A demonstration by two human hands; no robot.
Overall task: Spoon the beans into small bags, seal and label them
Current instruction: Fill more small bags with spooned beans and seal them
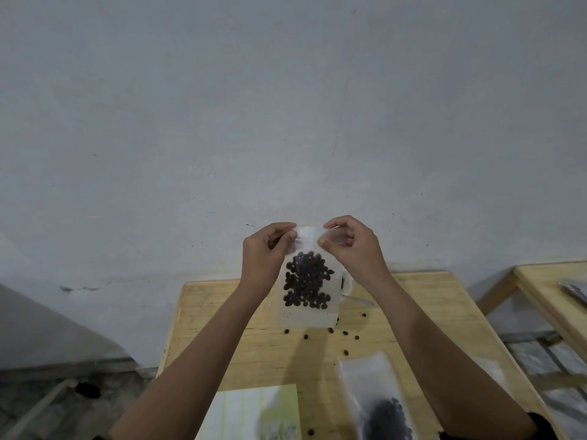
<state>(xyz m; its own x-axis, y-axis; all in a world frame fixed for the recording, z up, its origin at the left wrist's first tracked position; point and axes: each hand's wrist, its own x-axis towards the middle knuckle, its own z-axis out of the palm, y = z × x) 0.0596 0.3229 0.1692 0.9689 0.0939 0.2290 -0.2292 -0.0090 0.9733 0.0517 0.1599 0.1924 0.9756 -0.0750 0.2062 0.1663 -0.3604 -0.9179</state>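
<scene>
Fingertips of the left hand (265,252) and right hand (352,246) pinch the top edge of a clear bag (306,281), held upright above the wooden table (222,312). Dark beans (308,281) fill its middle; loose beans (344,332) lie scattered on the table below it, near a second filled bag (378,398).

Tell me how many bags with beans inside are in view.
2. The held bag is pinched at its top edge by the left hand and right hand above the table; the flat bag lies on its near-right part. Others may be out of frame.
</scene>
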